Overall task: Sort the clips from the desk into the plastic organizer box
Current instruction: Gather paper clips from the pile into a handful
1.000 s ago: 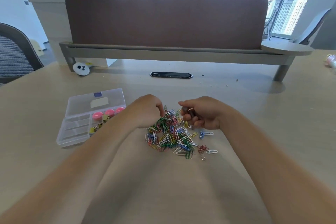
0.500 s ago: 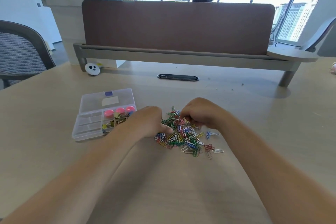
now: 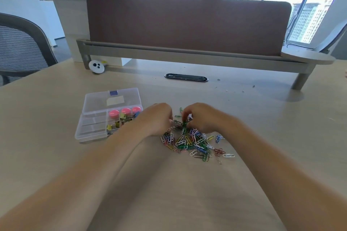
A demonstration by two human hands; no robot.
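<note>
Paper clips [image 3: 191, 143] are left heaped near the partly filled organizer box [image 3: 90, 136]. The left hand [image 3: 156, 118] and right hand [image 3: 203, 117] are curled over them; whether anything is gripped cannot be told.

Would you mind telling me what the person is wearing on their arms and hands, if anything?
Nothing shows: the left hand and right hand are bare, without gloves, and I see no ring, watch or bracelet. The left forearm and right forearm are uncovered to the frame edge, so no sleeve is in view.
</note>
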